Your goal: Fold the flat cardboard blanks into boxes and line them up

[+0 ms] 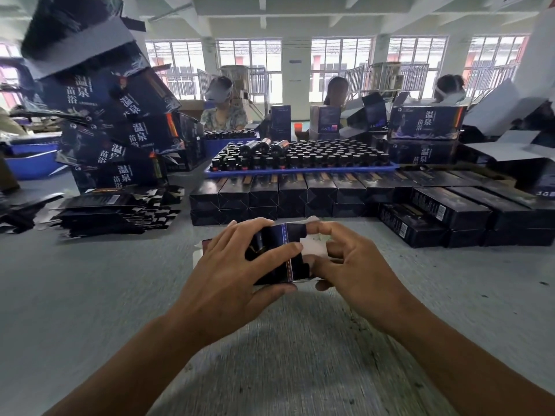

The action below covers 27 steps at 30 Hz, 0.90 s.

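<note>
A small dark cardboard box [279, 253], glossy navy-black with a thin patterned stripe across it, sits between both hands just above the grey table [90, 295], near the middle of the view. Its long axis runs left to right, and its open end with pale white flaps [313, 246] points toward the person's right. The left hand [237, 271] wraps the box from above, fingers curled over the top and thumb under the near edge. The right hand [348, 265] is curled at the open end, fingertips pinching and pressing the white flaps (exactly which flap is hard to tell).

Beyond it, finished boxes [279, 196] of the same dark card stand in a two-tier row across the table, with more laid flat to the right [450, 211]. To the left lies a loose pile of flat blanks [120, 211], shiny black with white undersides. Behind the row, a blue tray [300, 169] holds many dark-capped bottles [300, 154]. Larger printed cartons [120, 130] lean in a stack at the left. Three people [223, 106] sit across the table.
</note>
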Each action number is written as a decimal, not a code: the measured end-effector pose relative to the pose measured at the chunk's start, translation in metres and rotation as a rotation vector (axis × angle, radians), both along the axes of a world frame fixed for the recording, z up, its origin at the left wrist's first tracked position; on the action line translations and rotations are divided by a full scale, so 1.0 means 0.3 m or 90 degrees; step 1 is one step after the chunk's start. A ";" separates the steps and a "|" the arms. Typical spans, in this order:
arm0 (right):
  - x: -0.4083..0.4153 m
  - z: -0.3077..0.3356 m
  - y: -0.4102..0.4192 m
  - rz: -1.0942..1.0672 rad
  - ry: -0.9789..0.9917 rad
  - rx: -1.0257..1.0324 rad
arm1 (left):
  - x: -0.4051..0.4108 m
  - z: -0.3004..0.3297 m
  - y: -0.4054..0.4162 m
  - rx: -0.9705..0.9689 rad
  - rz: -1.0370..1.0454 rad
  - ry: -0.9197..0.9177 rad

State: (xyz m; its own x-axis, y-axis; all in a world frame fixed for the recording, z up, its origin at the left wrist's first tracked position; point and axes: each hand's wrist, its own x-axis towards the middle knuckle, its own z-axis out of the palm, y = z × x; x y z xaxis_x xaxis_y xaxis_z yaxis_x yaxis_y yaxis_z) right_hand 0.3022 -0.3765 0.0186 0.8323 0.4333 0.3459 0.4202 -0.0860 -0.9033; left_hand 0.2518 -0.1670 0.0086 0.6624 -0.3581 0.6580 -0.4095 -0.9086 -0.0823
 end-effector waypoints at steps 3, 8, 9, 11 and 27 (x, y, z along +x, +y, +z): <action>-0.007 -0.004 0.006 -0.029 -0.024 -0.019 | -0.004 0.005 -0.002 -0.001 -0.002 0.000; -0.015 -0.009 0.017 -0.087 -0.060 -0.013 | -0.008 0.014 -0.001 0.025 0.012 -0.014; -0.016 -0.010 0.019 -0.099 -0.067 -0.010 | -0.009 0.013 -0.003 0.019 0.010 -0.012; -0.021 -0.016 0.021 -0.115 -0.105 -0.026 | -0.011 0.010 -0.005 0.008 0.001 -0.016; -0.017 -0.033 0.008 -0.152 -0.273 -0.156 | -0.006 -0.015 -0.021 -0.017 0.000 -0.042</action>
